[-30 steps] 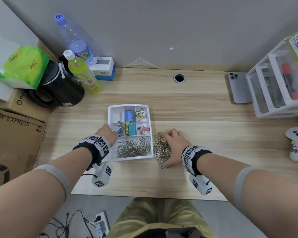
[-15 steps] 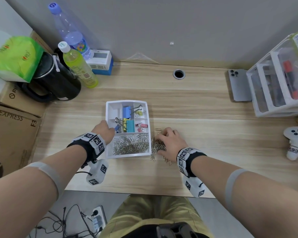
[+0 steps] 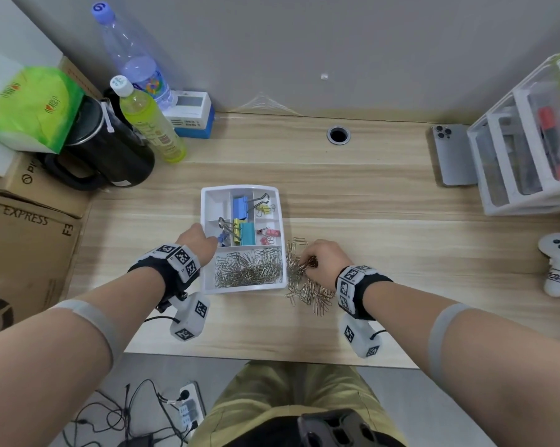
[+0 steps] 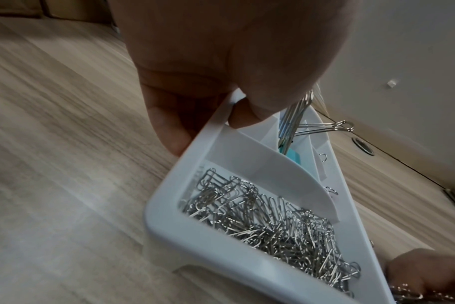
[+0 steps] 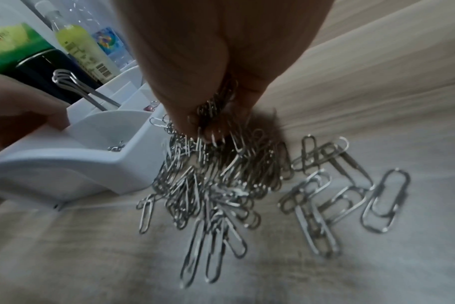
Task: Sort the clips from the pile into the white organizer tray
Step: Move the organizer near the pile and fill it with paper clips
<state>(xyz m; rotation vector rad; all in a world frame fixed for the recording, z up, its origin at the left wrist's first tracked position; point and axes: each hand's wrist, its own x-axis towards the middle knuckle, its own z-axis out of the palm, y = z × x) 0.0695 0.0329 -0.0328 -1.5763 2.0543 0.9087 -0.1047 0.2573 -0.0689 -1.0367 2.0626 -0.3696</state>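
A white organizer tray (image 3: 205, 201) (image 4: 221, 255) (image 5: 65, 160) sits mid-desk, its near compartment full of silver paper clips (image 3: 249, 269) (image 4: 273, 222) and its upper compartments holding coloured binder clips (image 3: 241, 227). My left hand (image 3: 198, 241) (image 4: 208, 115) pinches the tray's left rim, thumb inside and fingers outside. A loose pile of paper clips (image 3: 304, 287) (image 5: 221, 185) lies right of the tray. My right hand (image 3: 320, 258) (image 5: 205, 115) has its fingers curled round a bunch of clips, just above the pile.
At the back left stand a black kettle (image 3: 110, 150), two bottles (image 3: 149, 121) and cardboard boxes (image 3: 23, 240). A phone (image 3: 451, 156) and white drawer unit (image 3: 523, 150) sit at the right, a controller (image 3: 559, 262) nearer. A cable hole (image 3: 338, 134) is at the back.
My right hand went from lying over the pile to closing on a bunch of clips and lifting slightly; the pile has spread toward me. The left hand stays on the tray.
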